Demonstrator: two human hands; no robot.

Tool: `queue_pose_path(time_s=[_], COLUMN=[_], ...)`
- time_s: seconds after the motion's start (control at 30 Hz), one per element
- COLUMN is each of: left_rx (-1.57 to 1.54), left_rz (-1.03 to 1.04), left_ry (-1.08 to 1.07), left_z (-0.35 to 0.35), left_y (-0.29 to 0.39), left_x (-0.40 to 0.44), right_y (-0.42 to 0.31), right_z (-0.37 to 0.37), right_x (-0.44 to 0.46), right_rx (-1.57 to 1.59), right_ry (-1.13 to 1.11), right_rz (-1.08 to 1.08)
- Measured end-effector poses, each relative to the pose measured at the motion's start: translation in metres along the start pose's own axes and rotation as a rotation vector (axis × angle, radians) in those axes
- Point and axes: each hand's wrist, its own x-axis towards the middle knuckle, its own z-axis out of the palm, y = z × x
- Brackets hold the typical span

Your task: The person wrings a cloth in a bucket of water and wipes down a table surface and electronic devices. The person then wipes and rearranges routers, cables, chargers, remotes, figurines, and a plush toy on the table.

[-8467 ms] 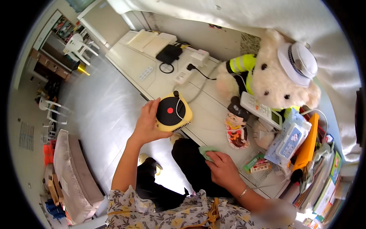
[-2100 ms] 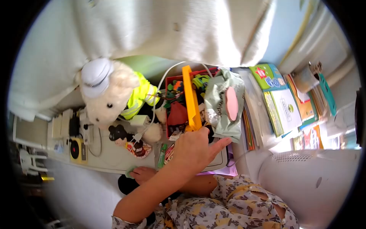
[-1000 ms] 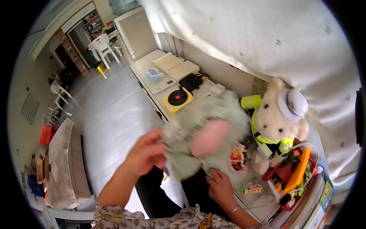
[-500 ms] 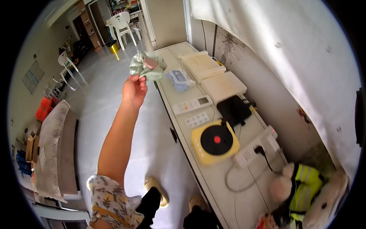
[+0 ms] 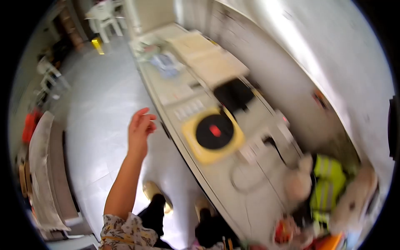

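At far left, a padded sofa (image 5: 43,175) stands on a pale, shiny floor (image 5: 98,137). Beyond it are a white chair (image 5: 52,77), a yellow bin (image 5: 97,46) and another white chair (image 5: 104,21). The person's left arm (image 5: 125,183), in a floral sleeve (image 5: 127,229), reaches forward over the floor. Its left hand (image 5: 141,129) is just beside the bench (image 5: 221,183); the grip is half open, fingers loosely curled, with nothing in it. Past the hand, at the bench's far end, lies a blurred pale green packet (image 5: 148,51), close beside a blue-and-white packet (image 5: 166,63). Nearer, a yellow box with a black disc and red centre (image 5: 213,133) lies flat. Behind these are two cream boxes (image 5: 208,58), a black device (image 5: 234,93) and a white power strip (image 5: 260,146) with a black plug (image 5: 268,140). At lower right, a plush bear (image 5: 354,202) in a fluorescent vest (image 5: 327,183) lies under a white curtain (image 5: 333,71). The right hand is outside the view, so its grip cannot be told.
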Motion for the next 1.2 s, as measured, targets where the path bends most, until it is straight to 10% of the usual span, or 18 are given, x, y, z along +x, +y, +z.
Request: queue_pose_path(time_s=[0.3,0.4,0.7,1.03,1.2], left_rx=[0.506,0.494,0.655,0.685,0.573], left_rz=[0.627,0.226,0.534,0.512,0.9], left_ry=[-0.476,-0.473,-0.525,-0.383,-0.568], left_z=[0.092,0.1,0.1,0.121,0.202], left_y=[0.005,-0.003,-0.039,-0.027,0.041], left_x=[-0.237,-0.268,-0.262,-0.27,-0.344], right_y=[-0.018,-0.026,0.01,-0.009,-0.012], right_z=[-0.055,-0.046,-0.02,-0.043,-0.034], right_x=[0.055,0.084,0.162,0.014,-0.003], right_rx=[0.277,0.288,0.22,0.294,0.256], right_ry=[0.163,0.282,0.538,0.387,0.371], right_rz=[0.099,0.085,0.116,0.17,0.136])
